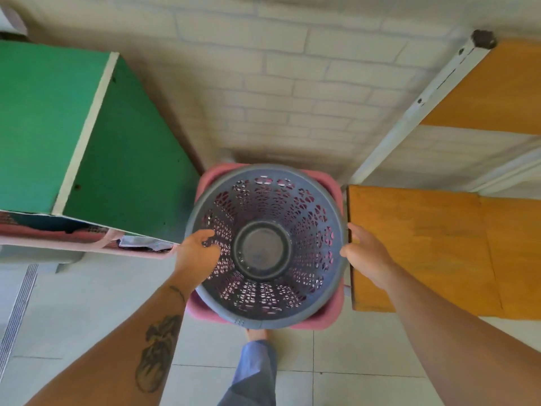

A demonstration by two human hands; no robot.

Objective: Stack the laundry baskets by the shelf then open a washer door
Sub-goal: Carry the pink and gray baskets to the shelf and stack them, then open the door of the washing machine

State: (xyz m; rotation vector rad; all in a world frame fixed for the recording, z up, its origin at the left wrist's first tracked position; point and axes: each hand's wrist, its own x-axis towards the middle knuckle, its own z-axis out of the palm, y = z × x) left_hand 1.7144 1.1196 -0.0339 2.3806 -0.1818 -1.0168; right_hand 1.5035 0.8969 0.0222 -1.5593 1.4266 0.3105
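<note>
A round grey laundry basket [295, 218] with a perforated wall sits nested inside a pink basket [328, 319], whose rim shows around it. Both stand on the floor against the white brick wall, between a green cabinet and an orange shelf. My left hand [196, 253] grips the grey basket's left rim, fingers curled inside the wall. My right hand [364, 253] holds the right rim from outside, thumb on the edge. No washer is in view.
A green cabinet [58, 127] stands at the left, with a pink-edged item below it. The orange shelf boards [424, 244] on a white metal frame [409, 112] stand at the right. My foot and blue trouser leg [254, 370] are on the tiled floor below the baskets.
</note>
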